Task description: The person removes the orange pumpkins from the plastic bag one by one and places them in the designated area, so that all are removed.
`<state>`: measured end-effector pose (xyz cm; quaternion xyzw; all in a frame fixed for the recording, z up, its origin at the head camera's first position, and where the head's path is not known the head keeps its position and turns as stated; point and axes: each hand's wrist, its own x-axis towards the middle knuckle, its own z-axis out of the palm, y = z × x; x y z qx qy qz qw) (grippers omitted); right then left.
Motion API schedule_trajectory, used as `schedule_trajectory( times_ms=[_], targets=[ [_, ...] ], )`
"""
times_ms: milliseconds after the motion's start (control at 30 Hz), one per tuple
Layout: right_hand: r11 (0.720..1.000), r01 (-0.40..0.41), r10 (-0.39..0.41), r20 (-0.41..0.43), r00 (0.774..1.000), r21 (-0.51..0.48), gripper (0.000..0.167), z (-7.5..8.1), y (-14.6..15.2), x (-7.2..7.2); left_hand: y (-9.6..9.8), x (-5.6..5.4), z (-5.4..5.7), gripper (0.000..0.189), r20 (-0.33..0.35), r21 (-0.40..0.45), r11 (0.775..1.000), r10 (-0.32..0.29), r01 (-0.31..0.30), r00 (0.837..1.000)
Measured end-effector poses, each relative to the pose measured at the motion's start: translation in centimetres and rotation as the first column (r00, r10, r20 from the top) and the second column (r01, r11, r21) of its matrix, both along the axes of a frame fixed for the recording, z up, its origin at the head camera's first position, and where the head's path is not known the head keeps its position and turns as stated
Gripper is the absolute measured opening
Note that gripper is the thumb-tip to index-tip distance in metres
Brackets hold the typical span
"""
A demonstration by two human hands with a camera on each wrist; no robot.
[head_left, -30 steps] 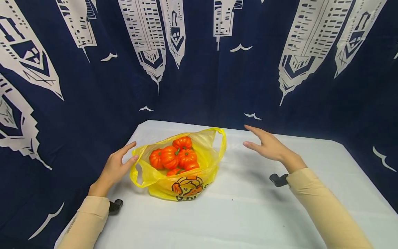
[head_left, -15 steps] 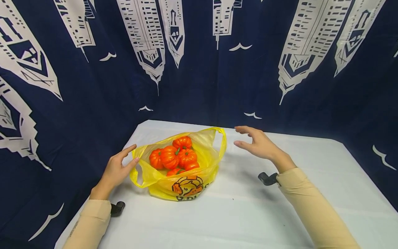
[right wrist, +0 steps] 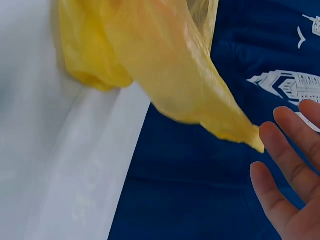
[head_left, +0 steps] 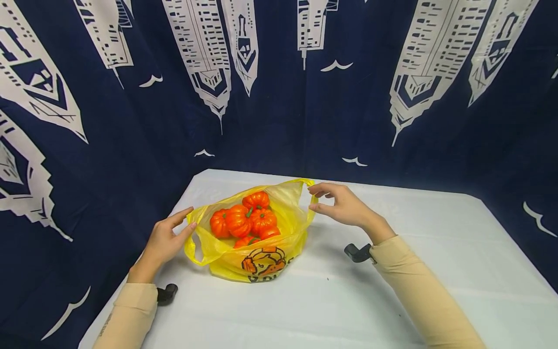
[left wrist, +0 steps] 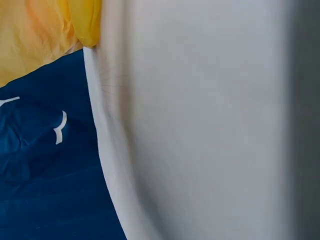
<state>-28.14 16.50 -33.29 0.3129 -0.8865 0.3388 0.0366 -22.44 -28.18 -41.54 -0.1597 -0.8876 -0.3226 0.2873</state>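
Observation:
A yellow plastic bag (head_left: 224, 266) with a printed cartoon face stands wide-mouthed on the table, holding several small orange pumpkins (head_left: 238, 220). At its left handle (head_left: 190, 249) is my left hand (head_left: 162, 242), thumb and fingers spread, fingertips right at the bag's edge. My right hand (head_left: 346, 206) reaches the right handle (head_left: 313, 198), its fingers on the far side and the thumb on the near side, with a gap between them. In the right wrist view the fingers (right wrist: 282, 150) are extended beside the yellow handle. The left wrist view shows the bag's side (left wrist: 35, 40) but no hand.
The bag stands on a white-covered table (head_left: 370, 300), left of its middle. A dark blue curtain (head_left: 279, 121) with white buildings and birds hangs behind and at the sides. A black wrist camera (head_left: 358, 253) juts from the right sleeve, another (head_left: 167, 293) from the left.
My right hand has moved left to the bag's right handle, its fingers bending a little. My left hand has shifted slightly, staying by the left handle. The bag and pumpkins stay in place.

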Motion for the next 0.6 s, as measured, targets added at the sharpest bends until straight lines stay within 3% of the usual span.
schedule_trajectory(
  times_ms=[200, 433, 600],
  targets=[
    [0.999, -0.041, 0.042, 0.037, 0.998, -0.025, 0.043, -0.5, -1.2, 0.1, 0.2, -0.1, -0.1, 0.031, -0.037, 0.04, 0.999, 0.007, -0.005, 0.999],
    [0.995, -0.087, 0.091, 0.079, 0.993, -0.05, 0.043, -1.0, -2.3, 0.2, 0.7, 0.4, 0.2, 0.025, -0.013, 0.087, 0.996, 0.007, -0.006, 1.0],
    [0.991, -0.094, 0.102, 0.08, 0.992, -0.093, 0.041, -1.2, -2.8, 0.3, 0.8, 0.4, 0.2, 0.023, -0.035, 0.09, 0.996, 0.004, -0.001, 0.999]
  ],
)
